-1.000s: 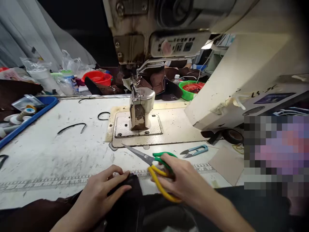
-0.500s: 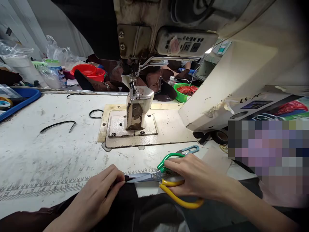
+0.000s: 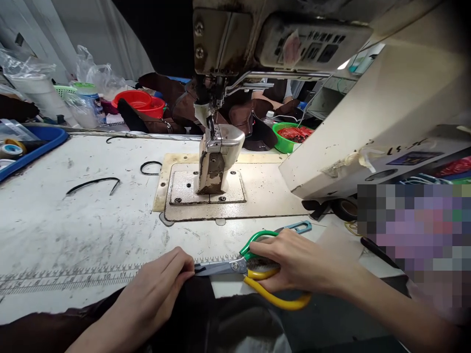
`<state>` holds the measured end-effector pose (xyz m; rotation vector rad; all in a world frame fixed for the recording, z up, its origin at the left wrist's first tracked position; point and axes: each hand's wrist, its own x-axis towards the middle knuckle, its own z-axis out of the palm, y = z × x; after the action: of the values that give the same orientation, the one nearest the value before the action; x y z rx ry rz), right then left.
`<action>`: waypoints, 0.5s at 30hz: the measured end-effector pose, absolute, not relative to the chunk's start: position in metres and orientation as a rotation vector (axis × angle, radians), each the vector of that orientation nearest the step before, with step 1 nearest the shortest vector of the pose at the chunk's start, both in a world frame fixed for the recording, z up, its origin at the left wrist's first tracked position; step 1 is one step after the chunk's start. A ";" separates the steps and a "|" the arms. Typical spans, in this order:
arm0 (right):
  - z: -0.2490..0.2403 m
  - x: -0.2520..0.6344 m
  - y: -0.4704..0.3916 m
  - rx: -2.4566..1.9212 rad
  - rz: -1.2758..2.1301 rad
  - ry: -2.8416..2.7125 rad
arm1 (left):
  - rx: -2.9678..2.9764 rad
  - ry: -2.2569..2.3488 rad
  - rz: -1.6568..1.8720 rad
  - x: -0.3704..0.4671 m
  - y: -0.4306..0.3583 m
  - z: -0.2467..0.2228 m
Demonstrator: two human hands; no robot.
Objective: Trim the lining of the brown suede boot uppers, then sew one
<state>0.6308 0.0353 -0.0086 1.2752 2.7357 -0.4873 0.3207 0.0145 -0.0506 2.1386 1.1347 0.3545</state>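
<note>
My right hand [image 3: 287,260] is closed round the handles of a pair of scissors [image 3: 256,280], one handle green and the other yellow. The blades point left and look almost closed, their tips at the fingertips of my left hand [image 3: 158,282]. Those left fingers pinch the upper edge of a dark brown piece of material [image 3: 195,304], which hangs over the table's front edge toward me. A small dark bit shows at the blade tips; I cannot make out whether it is cut. A ruler scale [image 3: 81,280] runs along the table under both hands.
A post-bed sewing machine [image 3: 213,166] stands behind my hands, its pillar [image 3: 331,117] on the right. Black strips [image 3: 93,185] lie at left near a blue tray [image 3: 40,152]. A blue-handled tool [image 3: 300,226] lies beyond my right hand. Red bowls [image 3: 142,100] and a green bowl [image 3: 285,142] stand behind.
The scissor blades have closed from slightly apart to nearly together at the material's edge. My view has shifted a little; both hands keep their holds.
</note>
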 end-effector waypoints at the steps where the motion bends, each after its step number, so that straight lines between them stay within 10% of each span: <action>1: -0.010 0.631 0.036 1.258 -0.456 2.742 | 2.132 1.140 0.364 0.321 0.015 -0.050; 15: 0.003 0.633 0.041 1.149 -0.404 2.768 | 1.845 1.060 0.554 0.327 0.032 -0.034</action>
<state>0.6334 0.0411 0.0035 1.1486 2.7678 -0.4042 0.3269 0.0323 -0.0344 1.8446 1.0605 0.5544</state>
